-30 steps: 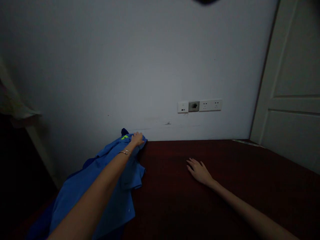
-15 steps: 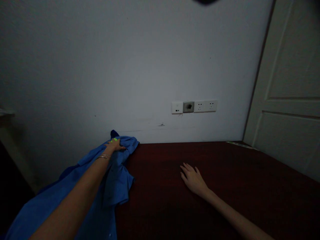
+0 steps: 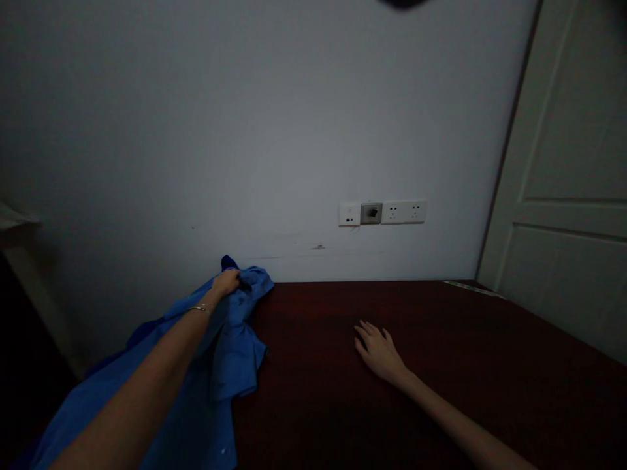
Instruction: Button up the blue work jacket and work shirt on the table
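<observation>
A blue shirt (image 3: 235, 365) lies rumpled along the left side of the dark red-brown table (image 3: 313, 391), its lower part running off toward the bottom left. My left hand (image 3: 226, 282), with a thin bracelet at the wrist, is closed on the shirt's cloth at the far end, close to the wall. Folds of cloth partly cover its fingertips. A darker blue piece of cloth (image 3: 228, 262) sticks up just behind that hand. My right hand (image 3: 379, 352) rests palm down on the table, fingers spread, holding nothing.
Behind the table stands a pale wall (image 3: 294, 130) with a row of sockets and switches (image 3: 382, 213). A white panelled door (image 3: 568, 261) borders the right side. A thin strip (image 3: 473, 289) lies at the table's back right edge. At far left is a pale ledge (image 3: 14, 217).
My left hand's spread fingers have closed into the shirt's cloth, and the yellow-green patch beside them is now hidden. My right hand stays in place. The view has shifted slightly.
</observation>
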`<action>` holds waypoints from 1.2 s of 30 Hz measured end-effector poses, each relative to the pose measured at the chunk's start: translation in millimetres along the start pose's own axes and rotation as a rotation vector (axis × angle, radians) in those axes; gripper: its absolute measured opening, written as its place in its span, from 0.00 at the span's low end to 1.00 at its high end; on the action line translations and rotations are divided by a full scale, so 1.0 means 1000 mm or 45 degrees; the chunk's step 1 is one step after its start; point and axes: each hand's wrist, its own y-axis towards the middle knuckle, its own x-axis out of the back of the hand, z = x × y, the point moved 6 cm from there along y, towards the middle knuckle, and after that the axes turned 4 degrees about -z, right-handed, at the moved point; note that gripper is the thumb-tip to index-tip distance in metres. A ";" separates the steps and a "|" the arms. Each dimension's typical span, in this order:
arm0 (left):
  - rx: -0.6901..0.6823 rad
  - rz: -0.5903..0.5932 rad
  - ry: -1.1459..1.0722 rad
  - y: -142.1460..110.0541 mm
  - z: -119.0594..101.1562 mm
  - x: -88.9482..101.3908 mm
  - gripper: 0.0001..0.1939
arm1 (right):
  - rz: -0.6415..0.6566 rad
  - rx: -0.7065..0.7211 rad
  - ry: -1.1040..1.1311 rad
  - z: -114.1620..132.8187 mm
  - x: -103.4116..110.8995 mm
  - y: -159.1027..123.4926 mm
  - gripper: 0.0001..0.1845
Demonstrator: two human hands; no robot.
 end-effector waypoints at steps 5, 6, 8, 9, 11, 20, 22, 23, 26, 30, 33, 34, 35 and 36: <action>-0.119 -0.090 -0.105 0.020 -0.018 0.069 0.15 | 0.035 0.001 -0.040 0.001 -0.001 -0.001 0.26; -0.117 -0.124 -0.165 0.024 -0.021 0.087 0.15 | 0.053 0.007 -0.050 0.002 -0.001 -0.001 0.26; -0.111 -0.184 -0.299 0.030 -0.028 0.123 0.15 | 0.129 0.014 -0.052 0.005 0.000 0.002 0.26; -0.112 -0.207 -0.367 0.031 -0.032 0.141 0.15 | 0.181 0.016 -0.034 0.007 0.002 0.005 0.26; -0.142 -0.217 -0.520 0.032 -0.043 0.175 0.14 | 0.256 0.040 0.044 0.015 0.011 0.016 0.26; -0.306 -0.220 -1.101 0.017 -0.093 0.307 0.09 | -0.017 0.501 0.598 0.099 0.117 0.097 0.22; -0.325 -0.227 -1.122 0.012 -0.102 0.329 0.07 | -0.030 0.550 0.666 0.116 0.134 0.116 0.23; -0.331 -0.228 -1.125 0.009 -0.107 0.337 0.06 | -0.043 0.564 0.687 0.123 0.141 0.124 0.24; -0.345 -0.231 -1.139 0.001 -0.117 0.356 0.07 | -0.071 0.592 0.734 0.142 0.157 0.144 0.33; -0.367 -0.269 -1.194 -0.003 -0.127 0.369 0.06 | 0.061 0.762 0.828 0.170 0.166 0.150 0.49; -0.383 -0.282 -1.226 -0.003 -0.133 0.373 0.07 | 0.161 0.867 0.928 0.189 0.171 0.147 0.50; -0.387 -0.290 -1.239 -0.003 -0.135 0.375 0.07 | 0.192 0.879 0.971 0.195 0.172 0.146 0.47; -0.392 -0.297 -1.253 -0.003 -0.137 0.376 0.08 | 0.223 0.887 1.022 0.199 0.173 0.145 0.45; -0.398 -0.303 -1.270 -0.002 -0.139 0.377 0.08 | 0.254 0.896 1.078 0.204 0.174 0.144 0.43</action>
